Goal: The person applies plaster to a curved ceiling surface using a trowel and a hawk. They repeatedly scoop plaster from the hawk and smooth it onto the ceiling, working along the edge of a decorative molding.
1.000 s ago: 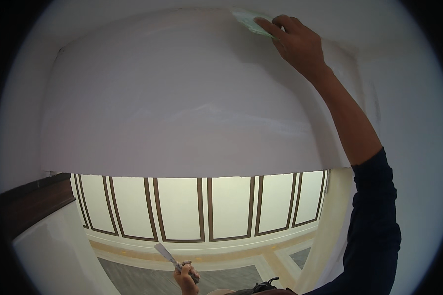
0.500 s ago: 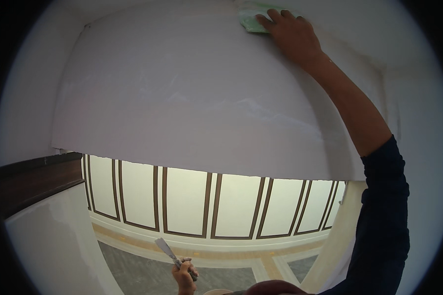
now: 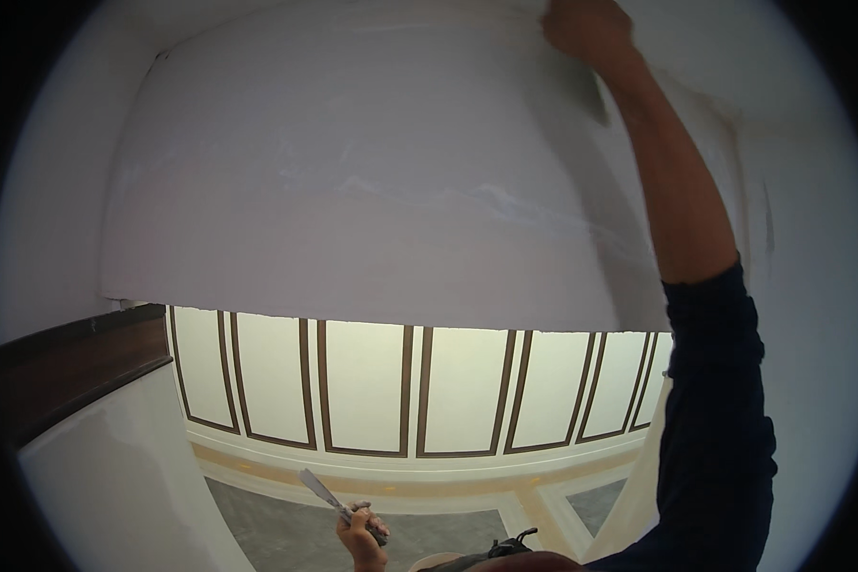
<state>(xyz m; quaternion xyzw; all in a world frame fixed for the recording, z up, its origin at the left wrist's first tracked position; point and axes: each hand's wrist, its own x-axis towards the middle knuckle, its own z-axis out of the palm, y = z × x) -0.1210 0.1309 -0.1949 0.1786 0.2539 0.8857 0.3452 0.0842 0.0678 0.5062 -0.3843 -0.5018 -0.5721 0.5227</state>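
Observation:
High on the pale wall (image 3: pixel 353 143), at the top edge of the view, my right hand (image 3: pixel 589 33) is closed and slightly blurred. It grips a thin, flat green scraper (image 3: pixel 582 91), whose edge shows below the hand, close to the wall; the rest is hidden behind the hand. White smears of filler (image 3: pixel 496 198) run across the middle of the wall. Low in the view, my left hand (image 3: pixel 362 536) is wrapped round the handle of a putty knife (image 3: pixel 320 488). Its metal blade points up and to the left, away from the wall.
The wall's lower edge ends above an opening with white panels (image 3: pixel 367 386) framed in dark brown. A dark wooden trim (image 3: pixel 86 367) juts out at the left. Below lies a grey floor (image 3: pixel 353 539) with beige bands. A pale side wall (image 3: pixel 810 286) stands at the right.
My right hand has moved right and slightly up, and the green scraper has turned so that its edge points downward. My left hand still holds the putty knife at nearly the same place.

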